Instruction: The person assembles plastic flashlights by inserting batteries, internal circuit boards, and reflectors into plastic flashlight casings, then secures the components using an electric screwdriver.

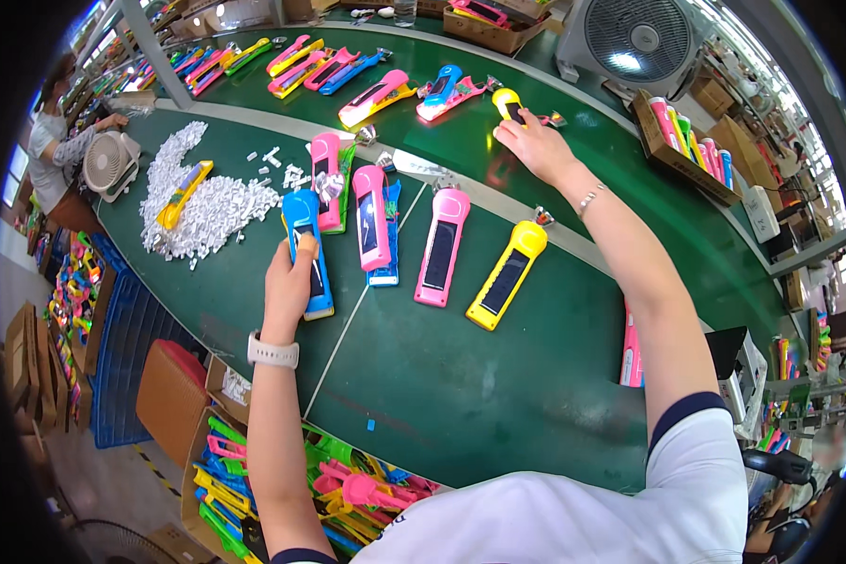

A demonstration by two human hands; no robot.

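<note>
My left hand point(289, 282) is closed round the lower half of a blue flashlight body point(301, 211) with a dark solar panel, lying on the green table point(395, 395). Stretched out to the far side, my right hand point(540, 150) grips a yellow flashlight body point(507, 100) over the green belt; its fingers partly cover the panel. Between my hands lie a pink body point(372, 221) overlapping a blue piece, another pink one point(442, 249) and a yellow one point(509, 273), with silver reflectors at their top ends. Beyond my left hand, a pink body point(327, 155) rests on a green piece.
A heap of small white parts point(202, 216) lies at the left, a yellow shell point(184, 195) on it. More coloured flashlights point(376, 99) line the belt point(611, 141). A box of coloured shells point(221, 470) stands at the near edge. Fans point(639, 38) and a co-worker point(56, 141) are farther off.
</note>
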